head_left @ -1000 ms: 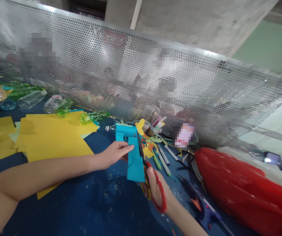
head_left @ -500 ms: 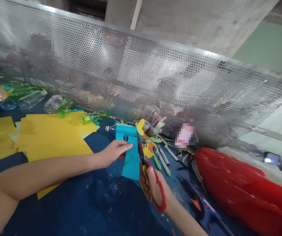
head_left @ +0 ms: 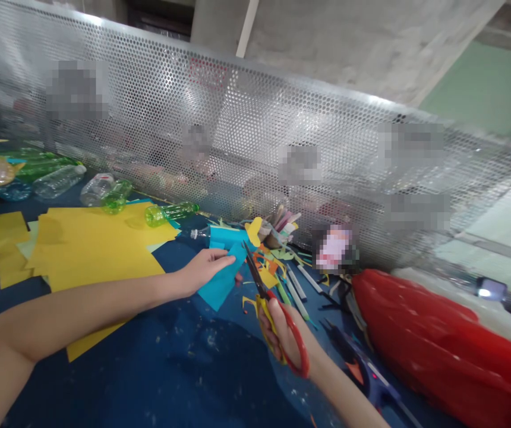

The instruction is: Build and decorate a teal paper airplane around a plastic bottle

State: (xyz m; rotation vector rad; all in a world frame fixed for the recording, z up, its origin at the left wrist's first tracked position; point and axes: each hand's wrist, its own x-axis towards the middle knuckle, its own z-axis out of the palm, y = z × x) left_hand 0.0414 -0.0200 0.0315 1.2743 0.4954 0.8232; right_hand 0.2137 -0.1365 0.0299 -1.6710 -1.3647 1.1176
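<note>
Pinched between the thumb and fingers of my left hand is a strip of blue paper, tilted with its lower end toward me. My right hand grips scissors with red and yellow handles, their dark blades pointing up and away beside the paper's right edge. Whether the blade tips touch the paper, I cannot tell. Just beyond lies a clear plastic bottle wrapped in blue paper, with a yellow paper shape at its right end.
Yellow paper sheets lie to the left, a green bottle on their far edge. Markers and paper scraps are at centre right. A glue gun lies near a red plastic bag. A perforated metal panel stands behind.
The blue paper strip has swung, its lower end moving left and turning at a slant. The scissors have shifted slightly left at the tips, while the right hand moved a little right.
</note>
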